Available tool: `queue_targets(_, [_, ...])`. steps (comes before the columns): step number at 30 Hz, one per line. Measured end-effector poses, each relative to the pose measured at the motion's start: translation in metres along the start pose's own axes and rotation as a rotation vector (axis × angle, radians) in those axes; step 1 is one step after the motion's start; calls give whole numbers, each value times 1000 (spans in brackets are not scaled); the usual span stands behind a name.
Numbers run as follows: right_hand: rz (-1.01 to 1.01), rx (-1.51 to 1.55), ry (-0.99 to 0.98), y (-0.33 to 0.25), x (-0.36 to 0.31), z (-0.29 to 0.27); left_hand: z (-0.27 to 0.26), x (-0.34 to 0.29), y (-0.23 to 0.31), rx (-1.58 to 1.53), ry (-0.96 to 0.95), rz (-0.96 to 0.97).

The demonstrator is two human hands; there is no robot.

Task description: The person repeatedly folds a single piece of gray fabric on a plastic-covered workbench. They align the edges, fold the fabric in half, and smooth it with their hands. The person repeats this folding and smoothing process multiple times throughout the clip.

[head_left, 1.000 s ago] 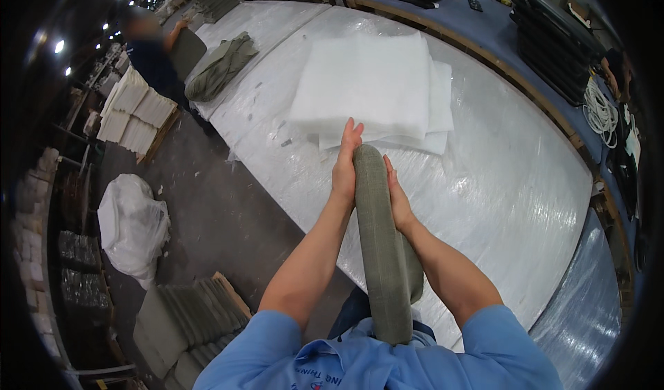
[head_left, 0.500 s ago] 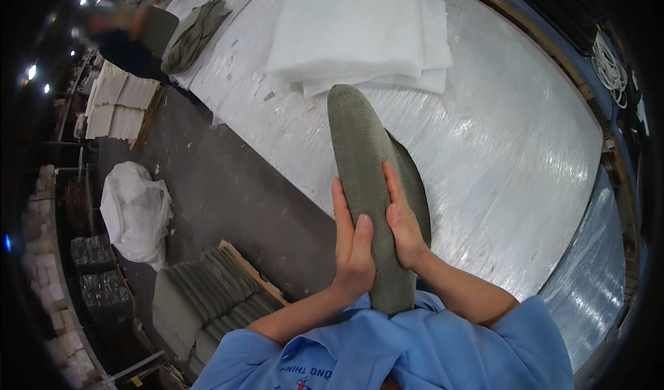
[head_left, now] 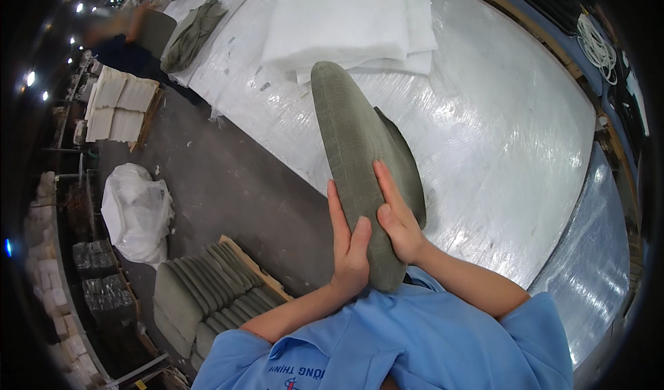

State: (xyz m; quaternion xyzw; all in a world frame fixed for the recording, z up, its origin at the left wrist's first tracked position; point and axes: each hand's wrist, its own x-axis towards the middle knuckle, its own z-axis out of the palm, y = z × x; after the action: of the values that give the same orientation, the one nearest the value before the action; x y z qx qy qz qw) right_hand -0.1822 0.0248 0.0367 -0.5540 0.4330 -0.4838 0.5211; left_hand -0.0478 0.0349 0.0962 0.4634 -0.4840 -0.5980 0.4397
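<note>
A grey-green fabric cushion (head_left: 349,141) stands on its narrow edge in front of my chest, its far end pointing over the table. My left hand (head_left: 351,251) presses flat against its left side, thumb on the narrow face. On the other side, my right hand (head_left: 400,220) lies along the cushion with its fingers pointing away from me. Together the two palms clasp the cushion between them. A darker flap or panel (head_left: 408,158) shows along the cushion's right side.
A plastic-covered table (head_left: 498,148) carries white wadding sheets (head_left: 339,16) and crumpled green fabric (head_left: 194,33). Similar cushions (head_left: 207,286) are stacked at lower left. A white plastic bag (head_left: 137,213) lies on the floor. Another person (head_left: 128,47) stands at far left; coiled white cord (head_left: 596,49) lies far right.
The cushion has tilted further left at its far end, and its near end has lifted off my chest a little. Both hands keep their hold. My view has shifted slightly.
</note>
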Motion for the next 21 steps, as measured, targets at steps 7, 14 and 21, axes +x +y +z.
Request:
queue_targets(7, [-1, 59, 64, 16, 3, -4, 4, -4, -8, -90, 2, 55])
queue_targets(14, [47, 38, 38, 10, -36, 2, 2, -36, -12, -112, 31, 42])
queue_targets(21, [-73, -46, 161, 38, -41, 13, 7, -39, -14, -90, 105, 32])
